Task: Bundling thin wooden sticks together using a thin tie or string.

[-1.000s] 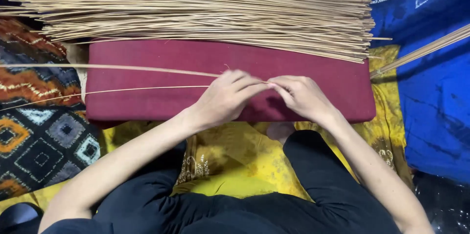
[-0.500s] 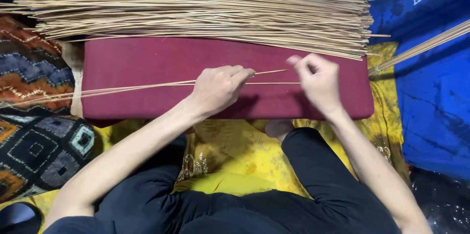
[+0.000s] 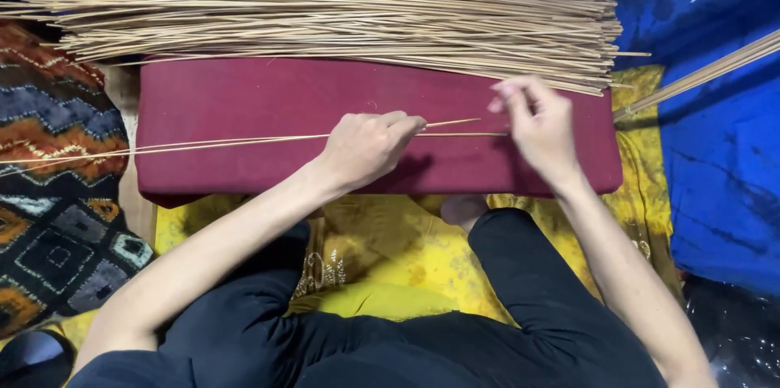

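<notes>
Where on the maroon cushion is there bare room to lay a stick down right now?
The maroon cushion is bare on its left part between the stick pile and the thin sticks held by the left hand. A narrower strip lies below them. The back edge and the right hand area are crowded.

Bright even light, soft shadows, sharp

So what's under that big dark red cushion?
Under the dark red cushion a yellow cloth shows at its front edge, and a patterned rug at its left end. What lies beneath the cushion's middle is covered, so it cannot be seen.
</notes>
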